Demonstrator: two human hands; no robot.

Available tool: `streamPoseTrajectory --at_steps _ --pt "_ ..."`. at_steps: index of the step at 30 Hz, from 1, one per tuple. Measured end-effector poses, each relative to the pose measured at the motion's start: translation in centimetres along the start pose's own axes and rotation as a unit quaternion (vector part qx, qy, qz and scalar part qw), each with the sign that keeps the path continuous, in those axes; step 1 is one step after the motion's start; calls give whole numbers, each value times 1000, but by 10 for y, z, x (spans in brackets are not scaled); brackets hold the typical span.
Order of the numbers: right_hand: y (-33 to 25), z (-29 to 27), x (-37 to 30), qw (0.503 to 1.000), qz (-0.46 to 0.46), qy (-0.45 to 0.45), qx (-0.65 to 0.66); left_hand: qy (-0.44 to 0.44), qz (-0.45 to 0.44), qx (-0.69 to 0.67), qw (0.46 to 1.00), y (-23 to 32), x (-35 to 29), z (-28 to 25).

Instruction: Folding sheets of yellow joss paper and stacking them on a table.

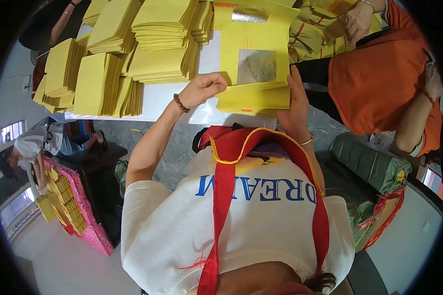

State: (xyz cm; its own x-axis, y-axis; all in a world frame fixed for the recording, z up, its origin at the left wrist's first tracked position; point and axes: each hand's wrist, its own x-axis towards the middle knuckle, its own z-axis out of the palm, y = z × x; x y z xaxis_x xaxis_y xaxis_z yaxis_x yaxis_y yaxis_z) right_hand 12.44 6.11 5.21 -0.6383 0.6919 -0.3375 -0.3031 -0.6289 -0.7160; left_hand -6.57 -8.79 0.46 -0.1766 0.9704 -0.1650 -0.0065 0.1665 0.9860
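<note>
A yellow paper sheet (229,54) with silver foil patches lies on the table in front of me. Its near end is folded up into a yellow flap (256,96). At the flap's left corner my left hand (204,89) is closed in a pinch on the paper edge. My right hand (295,103) lies along the right edge of the paper, fingers stretched out and pointing away from me. Its thumb is hidden. Tall stacks of folded yellow paper (165,59) stand to the left of the sheet.
The white table (167,101) ends just before my body. On the right, a person in orange (378,88) handles more yellow paper (310,37). Green wrapped bundles (366,160) sit at lower right. Another person (32,145) works at a pink-covered table (96,231) on the left.
</note>
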Motion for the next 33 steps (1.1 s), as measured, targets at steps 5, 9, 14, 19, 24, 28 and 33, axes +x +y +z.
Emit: streamPoseTrajectory --at_steps 5,9,14,19,24,28,33 --pt "2 -3 4 998 -4 -50 -22 4 -33 -31 999 17 7 4" --pt "1 9 -4 997 -19 -70 -37 67 -27 100 992 44 31 20" --pt "14 6 -2 995 -14 -96 -30 106 28 -6 994 38 73 43" --pt "19 9 2 992 -6 -122 -36 138 1 -61 989 42 87 56" --pt "21 9 5 993 5 -114 -43 152 -4 -66 986 37 86 60" --pt "20 4 5 995 8 -86 -43 136 9 -133 982 32 83 59" --pt "21 1 8 997 9 -61 -39 126 -25 -124 984 30 84 56"
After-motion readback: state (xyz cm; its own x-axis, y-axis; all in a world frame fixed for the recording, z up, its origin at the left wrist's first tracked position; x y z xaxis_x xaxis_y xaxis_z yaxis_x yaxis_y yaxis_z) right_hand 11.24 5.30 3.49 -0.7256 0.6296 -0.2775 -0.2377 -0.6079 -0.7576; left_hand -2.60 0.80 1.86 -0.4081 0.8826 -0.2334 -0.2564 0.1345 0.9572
